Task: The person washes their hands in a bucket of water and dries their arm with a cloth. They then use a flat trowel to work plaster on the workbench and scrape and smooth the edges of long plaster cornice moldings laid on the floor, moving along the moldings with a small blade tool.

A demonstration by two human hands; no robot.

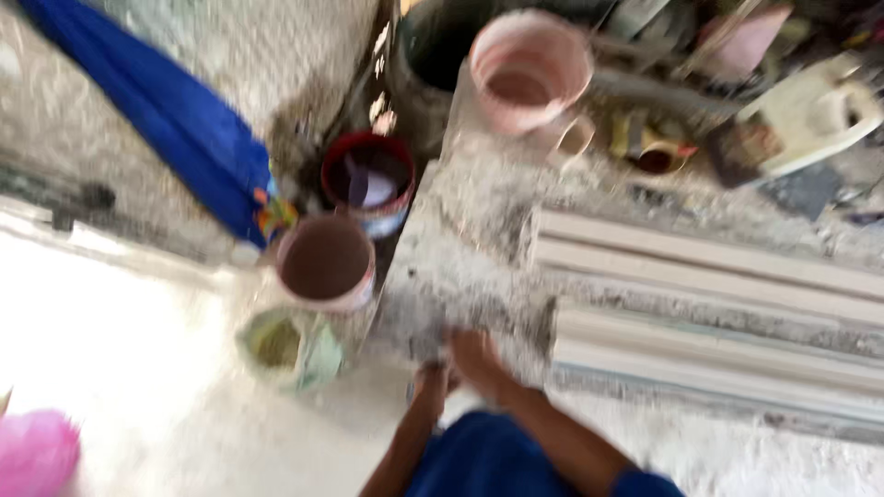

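**Both hands low on the grey slab**

We see our two hands meeting at about 6 o'clock on the rough grey slab point(460, 267), a speckled, dusty concrete surface. The right hand point(479, 361) lies on the slab with its fingers pointing toward 11 o'clock; the left hand point(430, 377) sits just beside it, touching or nearly so. Motion blur keeps us from telling whether either hand is spread, closed or pinching anything.

At 9 o'clock from the hands, just off the slab's left edge, stands an open tin with brown inside point(326, 262), and below it a crumpled greenish bag point(287, 345). Farther toward 11 o'clock is a red-rimmed tin point(368, 182) holding dark liquid, beside a blue cloth point(175, 115). At 12 o'clock a pink bucket point(529, 69) stands at the slab's far end.

To 3 o'clock, pale moulded strips point(718, 304) lie lengthwise, close to the right hand and bounding it on that side. Clutter fills the 1 o'clock corner. A bright pale floor point(120, 350) opens toward 8 o'clock.
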